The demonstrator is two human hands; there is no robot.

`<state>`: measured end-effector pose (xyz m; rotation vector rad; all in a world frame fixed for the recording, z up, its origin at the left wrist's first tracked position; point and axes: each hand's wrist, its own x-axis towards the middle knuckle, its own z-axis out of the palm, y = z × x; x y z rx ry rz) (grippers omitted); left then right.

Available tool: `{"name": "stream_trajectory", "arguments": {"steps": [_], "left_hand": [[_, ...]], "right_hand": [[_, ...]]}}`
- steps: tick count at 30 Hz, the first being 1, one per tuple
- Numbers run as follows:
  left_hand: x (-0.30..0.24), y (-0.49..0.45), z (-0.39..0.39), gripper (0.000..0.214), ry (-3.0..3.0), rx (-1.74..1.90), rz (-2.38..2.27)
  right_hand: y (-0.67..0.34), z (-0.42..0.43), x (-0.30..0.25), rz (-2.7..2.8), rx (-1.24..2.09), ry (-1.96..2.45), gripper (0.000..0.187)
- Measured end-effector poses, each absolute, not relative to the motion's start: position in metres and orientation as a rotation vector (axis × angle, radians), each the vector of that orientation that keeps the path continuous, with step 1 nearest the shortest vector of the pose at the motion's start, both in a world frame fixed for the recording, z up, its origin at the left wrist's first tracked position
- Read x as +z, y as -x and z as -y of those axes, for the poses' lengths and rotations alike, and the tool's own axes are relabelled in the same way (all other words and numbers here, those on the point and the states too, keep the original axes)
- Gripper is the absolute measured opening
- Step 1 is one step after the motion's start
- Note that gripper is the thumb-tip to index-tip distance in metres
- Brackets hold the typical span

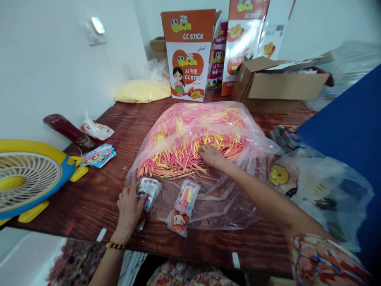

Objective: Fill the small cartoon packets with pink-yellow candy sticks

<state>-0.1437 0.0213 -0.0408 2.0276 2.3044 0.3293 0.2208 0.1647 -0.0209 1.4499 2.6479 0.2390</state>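
A large clear plastic bag [178,109] lies spread on the table, full of thin pink and yellow candy sticks [175,159] that spill toward its front. My right hand [212,156] reaches into the heap with its fingers bent around some sticks; the fingertips are partly hidden. At the front left, my left hand [130,208] grips the side of a small stack of printed plastic packets [151,188], thumb over the top. Between the hands and nearer to me lies a clear packet [183,206] with pink and yellow sticks inside and a cartoon head at its lower end.
A yellow and blue fan [28,178] stands at left, near a dark red bottle [67,129], a tissue pack [97,130] and printed cards [99,155]. Printed boxes [189,55] and an opened cardboard box [276,85] line the back. A plastic bag [324,186] lies at right.
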Motion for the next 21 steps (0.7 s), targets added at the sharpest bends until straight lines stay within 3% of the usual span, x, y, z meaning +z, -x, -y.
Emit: {"name": "stream_trajectory", "arguments": {"steps": [10,21], "left_hand": [[-0.044,0.150,-0.035,0.026,-1.896,0.602,-2.210],[-0.034,0.153,-0.031,0.030,-1.911,0.649,-2.181]], "right_hand": [[-0.240,-0.155,-0.031,-2.582,-0.090,-1.694,0.028],[-0.247,-0.150,-0.032,-2.540,-0.279,-1.959,0.034]]}}
